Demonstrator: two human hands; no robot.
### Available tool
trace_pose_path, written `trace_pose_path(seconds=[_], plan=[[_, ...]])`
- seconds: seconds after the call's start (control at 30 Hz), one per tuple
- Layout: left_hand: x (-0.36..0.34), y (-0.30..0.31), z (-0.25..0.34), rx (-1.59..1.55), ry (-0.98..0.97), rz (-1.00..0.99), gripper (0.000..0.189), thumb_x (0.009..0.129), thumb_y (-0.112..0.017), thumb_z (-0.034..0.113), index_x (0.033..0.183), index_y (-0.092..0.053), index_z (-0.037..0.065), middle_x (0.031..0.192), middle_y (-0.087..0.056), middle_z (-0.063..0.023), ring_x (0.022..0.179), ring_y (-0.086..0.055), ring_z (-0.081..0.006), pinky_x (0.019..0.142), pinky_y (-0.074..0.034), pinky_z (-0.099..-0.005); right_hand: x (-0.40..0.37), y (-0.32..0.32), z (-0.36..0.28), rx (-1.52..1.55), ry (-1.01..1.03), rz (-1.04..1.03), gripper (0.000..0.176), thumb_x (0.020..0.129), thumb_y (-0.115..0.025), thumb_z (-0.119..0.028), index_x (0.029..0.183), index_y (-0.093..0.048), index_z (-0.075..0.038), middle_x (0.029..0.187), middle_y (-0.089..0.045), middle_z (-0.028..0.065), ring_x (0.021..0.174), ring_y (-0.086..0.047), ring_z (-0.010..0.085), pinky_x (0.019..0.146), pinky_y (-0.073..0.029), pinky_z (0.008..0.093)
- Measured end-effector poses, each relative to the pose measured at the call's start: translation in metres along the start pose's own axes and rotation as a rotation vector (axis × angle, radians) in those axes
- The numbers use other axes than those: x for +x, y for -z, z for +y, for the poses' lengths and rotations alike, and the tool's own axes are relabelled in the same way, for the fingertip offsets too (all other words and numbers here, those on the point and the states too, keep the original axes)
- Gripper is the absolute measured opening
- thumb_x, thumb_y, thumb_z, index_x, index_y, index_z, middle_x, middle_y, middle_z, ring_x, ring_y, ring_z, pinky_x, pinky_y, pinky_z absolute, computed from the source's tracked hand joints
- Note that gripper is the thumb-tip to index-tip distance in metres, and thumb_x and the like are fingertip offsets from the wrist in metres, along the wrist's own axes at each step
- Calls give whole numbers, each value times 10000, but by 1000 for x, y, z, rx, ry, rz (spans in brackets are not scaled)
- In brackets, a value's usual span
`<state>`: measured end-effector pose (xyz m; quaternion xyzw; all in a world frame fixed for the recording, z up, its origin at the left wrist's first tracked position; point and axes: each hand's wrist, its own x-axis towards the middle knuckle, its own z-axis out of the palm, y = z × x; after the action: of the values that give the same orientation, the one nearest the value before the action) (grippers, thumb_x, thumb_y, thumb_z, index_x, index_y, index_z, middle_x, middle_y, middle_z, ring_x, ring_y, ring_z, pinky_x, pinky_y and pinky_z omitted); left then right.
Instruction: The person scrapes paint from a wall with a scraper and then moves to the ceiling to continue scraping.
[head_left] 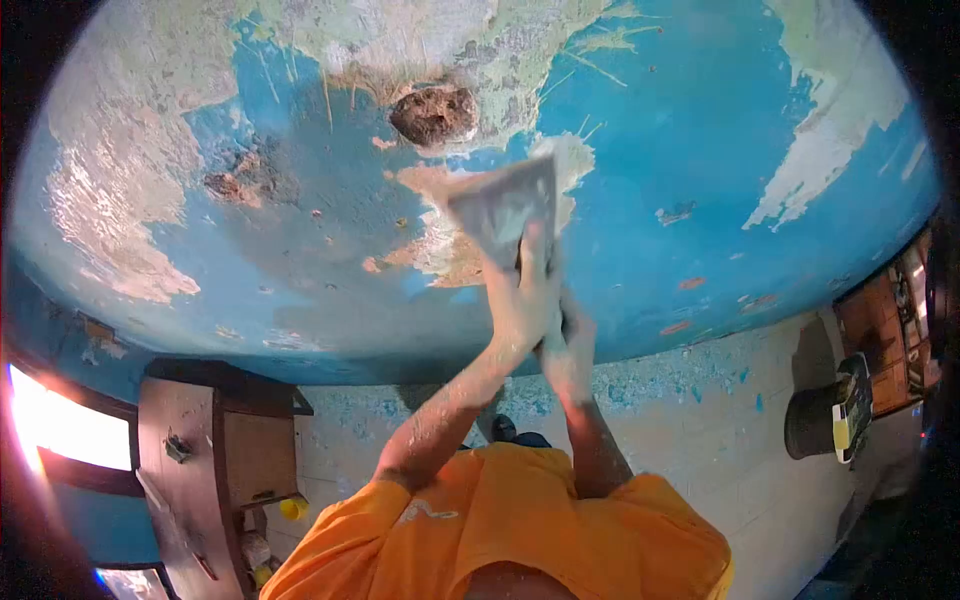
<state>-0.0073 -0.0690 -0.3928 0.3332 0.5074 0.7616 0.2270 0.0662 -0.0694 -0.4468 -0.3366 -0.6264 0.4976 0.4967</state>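
Left hand gripped scraper below-right of wall hole, right hand against left (closure unclear); scraping seemed underway, next stroke needed flat angle

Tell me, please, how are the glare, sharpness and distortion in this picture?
Head view: opening at left glares white; head view: scraper looks slightly blurred; head view: wall bows outward, as with a wide lens, and the corners go dark.

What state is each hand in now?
Left hand: closed, holding the scraper.
Right hand: close against the left, fingers mostly hidden; open or closed cannot be told.
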Motion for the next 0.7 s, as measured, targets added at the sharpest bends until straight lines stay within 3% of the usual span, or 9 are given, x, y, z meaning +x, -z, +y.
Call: trace_pose_path(seconds=[0.1, 0.17, 0.2, 0.33, 0.43, 0.5, 0.6, 0.63, 0.7], plan=[[0, -4, 10, -137, 125, -9, 316, 861, -524, 277, 899, -513, -37, 735, -523, -35, 629, -469, -102, 523, -402, -258, 11, 3, 10, -219, 303, 32, 265, 842, -515, -229, 919, -541, 23, 650, -520, 21, 536, -431, 57, 451, -330, 229], [12, -10, 15, -270, 149, 7, 311, 862, -523, 283, 892, -488, -25, 703, -512, -29, 601, -457, -97, 491, -380, -241, 6, 11, -9, -250, 121, -12, 240, 835, -516, -205, 894, -536, 26, 647, -521, 24, 540, -439, 63, 457, -340, 235], [6, -25, 11, -50, -164, 203, 306, 865, -503, 326, 791, -467, 31, 648, -473, -29, 489, -401, -81, 416, -316, -218, 11, 13, -16, -278, -25, -44, 216, 828, -517, -182, 870, -531, 30, 645, -523, 26, 543, -448, 69, 463, -349, 241], [3, -13, 8, -309, 126, -17, 283, 865, -520, 306, 814, -467, 32, 644, -496, -27, 436, -389, -70, 370, -286, -209, 8, 9, -17, -355, 208, 41, 198, 823, -518, -149, 887, -531, 38, 630, -518, 34, 548, -457, 74, 474, -359, 241], [21, -16, 37, -285, 43, -91, 300, 867, -514, 323, 846, -475, 27, 664, -505, -36, 438, -388, -70, 373, -291, -207, 16, 3, -35, -237, -26, -11, 217, 829, -514, -157, 904, -531, 46, 628, -531, 65, 549, -464, 80, 484, -365, 239], [12, -13, 10, -101, -90, -133, 307, 869, -510, 330, 828, -480, 27, 632, -494, -29, 446, -393, -68, 371, -279, -216, 10, 6, -26, -233, 99, 30, 239, 839, -505, -166, 929, -530, 54, 619, -529, 98, 545, -465, 84, 476, -367, 251], [-3, -14, 15, -287, 136, 69, 334, 874, -501, 331, 716, -480, 38, 553, -449, 5, 442, -368, -61, 396, -274, -224, 2, 4, -13, -452, 448, 137, 260, 847, -496, -174, 959, -530, 58, 628, -538, 122, 549, -475, 80, 478, -378, 259], [3, -11, 16, -288, 143, 71, 334, 874, -501, 331, 716, -480, 38, 553, -449, 5, 442, -368, -61, 396, -274, -224, 5, 4, -13, -456, 443, 134, 260, 847, -496, -174, 959, -530, 58, 628, -538, 122, 549, -475, 80, 478, -378, 259], [19, -6, 14, -295, 123, -101, 303, 880, -488, 331, 847, -477, 30, 576, -453, -4, 440, -371, -64, 392, -284, -217, 10, -1, -38, -361, -30, -1, 252, 849, -488, -167, 959, -533, 55, 649, -550, 134, 587, -501, 97, 507, -398, 285]])
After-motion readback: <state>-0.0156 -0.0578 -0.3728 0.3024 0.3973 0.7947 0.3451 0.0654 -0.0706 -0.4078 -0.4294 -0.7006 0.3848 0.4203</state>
